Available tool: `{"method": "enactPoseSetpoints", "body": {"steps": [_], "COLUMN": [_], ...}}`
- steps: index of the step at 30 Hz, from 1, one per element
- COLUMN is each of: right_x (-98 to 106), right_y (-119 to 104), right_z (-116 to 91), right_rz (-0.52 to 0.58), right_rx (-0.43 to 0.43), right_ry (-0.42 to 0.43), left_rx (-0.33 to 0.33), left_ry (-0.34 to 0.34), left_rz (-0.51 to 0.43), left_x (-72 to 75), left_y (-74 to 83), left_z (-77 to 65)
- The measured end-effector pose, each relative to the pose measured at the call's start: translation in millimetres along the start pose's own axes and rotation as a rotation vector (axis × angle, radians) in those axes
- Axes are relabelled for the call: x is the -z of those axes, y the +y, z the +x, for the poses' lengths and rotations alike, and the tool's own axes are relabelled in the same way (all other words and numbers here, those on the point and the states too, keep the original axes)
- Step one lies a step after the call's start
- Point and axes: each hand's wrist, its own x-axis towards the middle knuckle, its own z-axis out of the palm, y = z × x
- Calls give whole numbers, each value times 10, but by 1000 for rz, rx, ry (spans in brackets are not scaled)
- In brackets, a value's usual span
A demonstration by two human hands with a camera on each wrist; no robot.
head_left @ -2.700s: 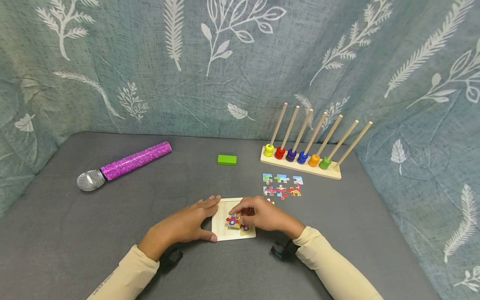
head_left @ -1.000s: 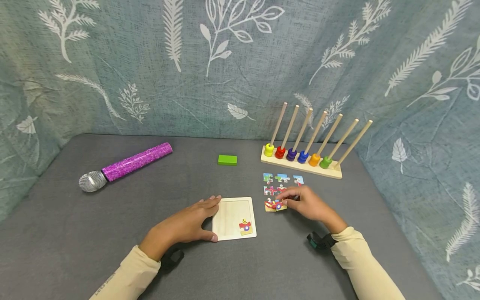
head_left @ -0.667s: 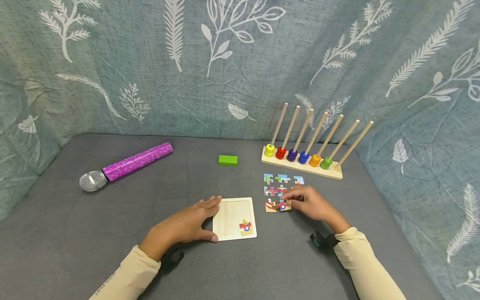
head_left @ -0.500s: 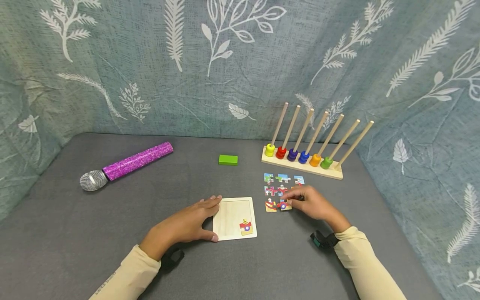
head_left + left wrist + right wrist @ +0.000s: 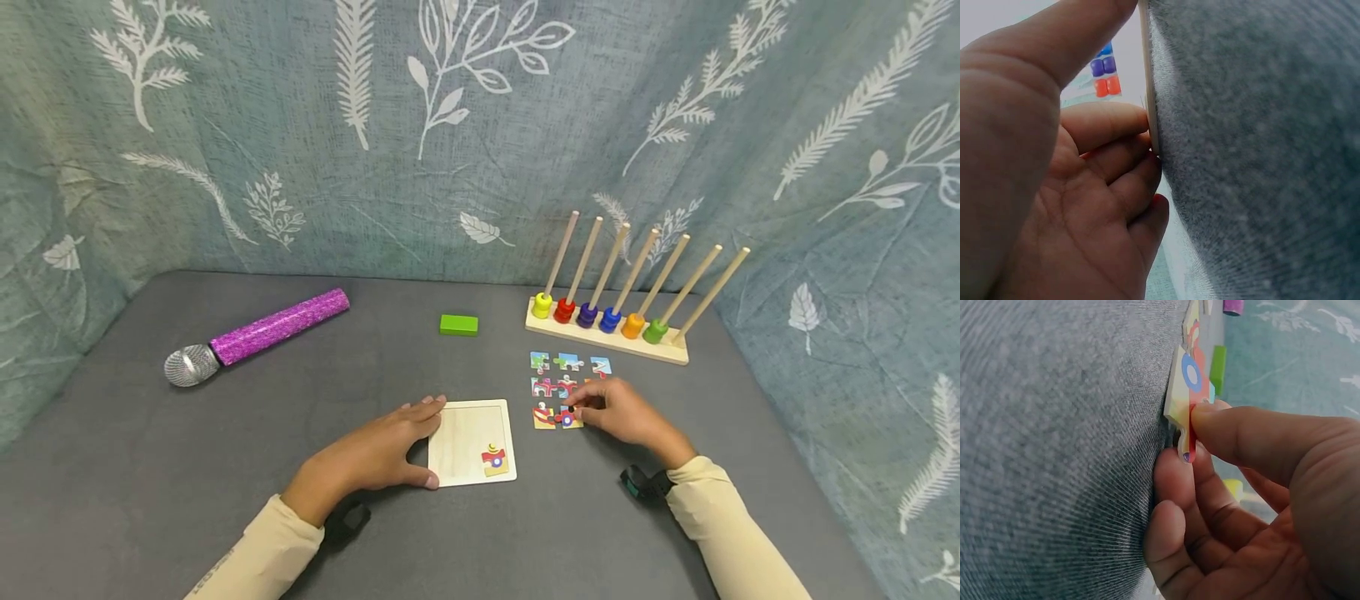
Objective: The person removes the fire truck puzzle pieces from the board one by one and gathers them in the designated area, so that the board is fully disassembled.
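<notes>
My right hand [image 5: 626, 414] pinches a jigsaw puzzle piece [image 5: 1180, 394], red with a blue wheel and a yellow base. The thumb lies on its face and a fingertip is at its edge, close to the table. Left of it, the bottom row has a red and yellow piece [image 5: 543, 416]. Resting along the left edge of a square wooden puzzle tray [image 5: 461, 437] is my left hand [image 5: 378, 452], its thumb by the near corner and its fingers by the far one. One wheel piece [image 5: 495, 462] sits in the tray's near right corner.
Several other puzzle pieces [image 5: 567, 362] lie in rows behind the right hand, some partly covered by it. Behind them stands a wooden peg stacker [image 5: 606, 331] with coloured beads. A green block [image 5: 459, 325] lies centre back, and a purple glittery microphone [image 5: 279, 327] at left.
My right hand has carried the wheel piece from above the tray to the loose pieces, then shifted it slightly right of its neighbour. The left hand stays at the tray.
</notes>
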Motion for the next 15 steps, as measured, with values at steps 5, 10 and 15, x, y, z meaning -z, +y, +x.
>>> {"method": "enactPoseSetpoints", "body": {"steps": [5, 10, 15], "right_x": [2, 9, 35], "right_y": [-3, -3, -8], "right_z": [8, 20, 22], "right_rz": [-35, -81, -81], "right_rx": [10, 16, -15], "right_ry": [16, 27, 28], "left_rx": [-8, -3, 9], "left_ry": [7, 4, -2], "left_rz": [-1, 8, 5], "left_x": [2, 1, 6], "left_y": [5, 0, 5], "left_z": [-1, -8, -1]}}
